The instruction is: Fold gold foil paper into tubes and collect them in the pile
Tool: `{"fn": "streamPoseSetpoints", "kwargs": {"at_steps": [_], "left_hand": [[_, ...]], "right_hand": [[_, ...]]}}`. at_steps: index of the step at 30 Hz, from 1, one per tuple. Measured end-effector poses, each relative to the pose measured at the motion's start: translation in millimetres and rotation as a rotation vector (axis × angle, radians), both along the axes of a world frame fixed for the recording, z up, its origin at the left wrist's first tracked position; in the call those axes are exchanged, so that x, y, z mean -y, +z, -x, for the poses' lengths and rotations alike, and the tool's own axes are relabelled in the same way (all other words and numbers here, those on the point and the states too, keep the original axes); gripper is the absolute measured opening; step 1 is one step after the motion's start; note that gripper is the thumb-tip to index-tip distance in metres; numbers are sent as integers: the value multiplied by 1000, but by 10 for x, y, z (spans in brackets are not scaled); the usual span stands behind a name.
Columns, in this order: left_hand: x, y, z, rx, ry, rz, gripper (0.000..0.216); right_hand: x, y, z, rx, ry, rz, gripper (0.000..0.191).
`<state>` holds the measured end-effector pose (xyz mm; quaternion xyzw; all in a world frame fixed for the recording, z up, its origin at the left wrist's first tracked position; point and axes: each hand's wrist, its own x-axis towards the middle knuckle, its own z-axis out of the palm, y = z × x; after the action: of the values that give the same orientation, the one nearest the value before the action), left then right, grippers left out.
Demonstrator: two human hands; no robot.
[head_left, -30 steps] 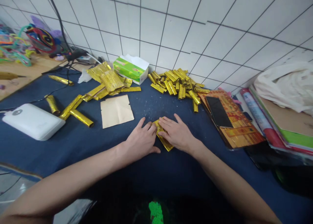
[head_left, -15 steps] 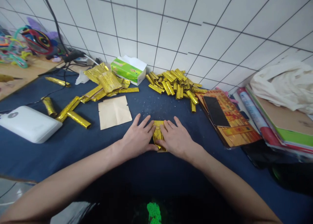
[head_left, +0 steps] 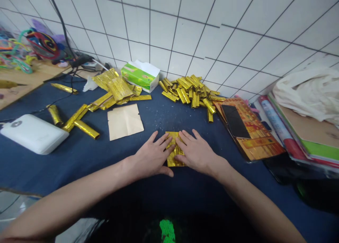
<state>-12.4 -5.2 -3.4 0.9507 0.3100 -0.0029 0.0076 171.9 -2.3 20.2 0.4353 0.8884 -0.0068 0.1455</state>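
Observation:
A small piece of gold foil paper [head_left: 173, 160] lies flat on the dark blue table cover [head_left: 143, 197] in front of me. My left hand [head_left: 152, 156] rests palm down at its left edge, fingers stretched out and their tips on the foil. From the other side, my right hand [head_left: 198, 153] lies with spread fingers over the foil's right part. Both hands hide portions of the sheet. Left of the hands lies a plain beige paper square [head_left: 125, 122]. Behind them is a pile of folded gold foil strips [head_left: 186, 91].
At the back stands a green tissue pack [head_left: 140, 75], with more gold foil sheets [head_left: 119, 89] beside it. A white power bank [head_left: 34, 134] sits at the left. On the right, a dark phone [head_left: 235, 121] lies on an orange printed packet [head_left: 261, 144]. A tiled wall [head_left: 164, 27] bounds the table.
The foil now lies flatter and more of it shows between my hands. My left fingers have shifted onto it, with the left thumb lower and off the sheet. The view has shifted slightly.

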Motion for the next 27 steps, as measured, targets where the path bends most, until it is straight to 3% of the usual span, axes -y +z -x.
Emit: {"fn": "streamPoseSetpoints", "kwargs": {"at_steps": [16, 27], "left_hand": [[-109, 0, -77, 70, 86, 16, 90], [-114, -146, -23, 22, 72, 31, 92]], "right_hand": [[15, -6, 6, -15, -7, 18, 62], [5, -5, -92, -62, -17, 20, 58]]}}
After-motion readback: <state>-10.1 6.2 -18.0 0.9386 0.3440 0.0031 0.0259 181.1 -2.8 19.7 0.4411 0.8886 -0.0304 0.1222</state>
